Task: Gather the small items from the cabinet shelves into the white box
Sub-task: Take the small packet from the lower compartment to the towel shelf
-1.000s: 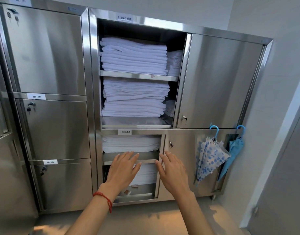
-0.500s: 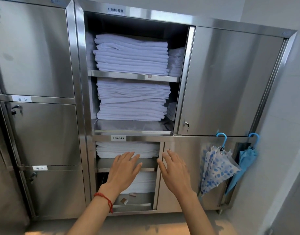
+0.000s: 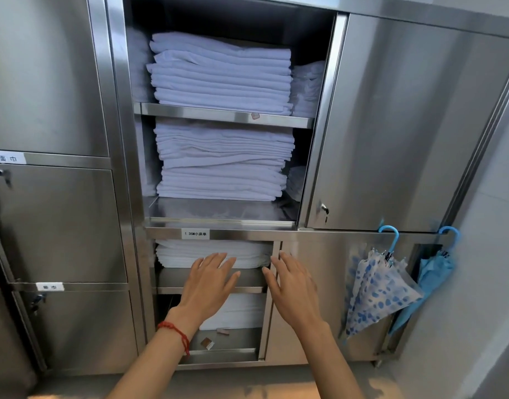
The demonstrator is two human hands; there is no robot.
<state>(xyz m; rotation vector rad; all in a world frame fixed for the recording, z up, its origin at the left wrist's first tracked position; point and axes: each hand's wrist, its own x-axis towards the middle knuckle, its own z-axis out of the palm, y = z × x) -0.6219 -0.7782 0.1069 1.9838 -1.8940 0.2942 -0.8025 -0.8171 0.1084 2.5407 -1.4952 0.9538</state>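
1. left hand (image 3: 208, 285) out flat, fingers straight and spread, palm facing the cabinet (image 3: 118, 139), holding nothing; red string bracelet (image 3: 175, 332) on that wrist.
2. right hand (image 3: 295, 286) also flat with fingers extended, empty, just beside the left hand at its 3 o'clock.
3. both hands are in front of the lower open bay, level with the lower shelf edge (image 3: 210, 290); contact with it cannot be told.
4. small brown item (image 3: 223, 331) lies on the bottom shelf, at 6 o'clock from the left hand, near its wrist.
5. second small item (image 3: 207, 343) lies just at 7 o'clock of the first, apart from both hands.
6. third small item (image 3: 255, 116) sits on the upper shelf lip, at 12 o'clock, well apart from the hands.
7. folded white linens (image 3: 221, 73) are stacked on the shelves.
8. two umbrellas (image 3: 377, 286) hang at 3 o'clock of the right hand.
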